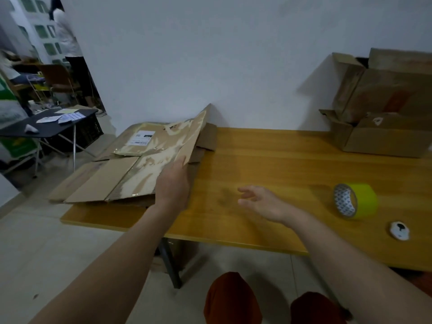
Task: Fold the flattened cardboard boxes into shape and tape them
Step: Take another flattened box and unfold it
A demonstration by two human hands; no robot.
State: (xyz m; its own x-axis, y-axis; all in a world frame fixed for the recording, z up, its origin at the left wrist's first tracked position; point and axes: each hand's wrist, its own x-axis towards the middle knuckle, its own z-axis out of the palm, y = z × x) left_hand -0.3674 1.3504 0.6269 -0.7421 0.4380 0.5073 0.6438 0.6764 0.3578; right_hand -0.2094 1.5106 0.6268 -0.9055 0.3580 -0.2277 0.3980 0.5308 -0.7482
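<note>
So the flattened box (149,157) on top of the cardboard stack (77,185) sits at about 10 o'clock on the yellow table (268,164), hanging a bit over the table's left edge, and its right side is tilted up off the pile. The left hand (173,183) pinches that raised edge near the corner; the right hand (261,202) hovers over bare wood at around 3 o'clock from it, fingers spread, holding nothing. My worry: it's a one-handed edge grip on a floppy, tape-scarred sheet, so it could buckle or slip, and dragging it might pull the lower sheets off the overhang onto the floor. The tape roll (356,201) stands on its edge way over at 3 o'clock, so a bump could send it rolling. There's a small white gadget (399,230) right by it too.
</note>
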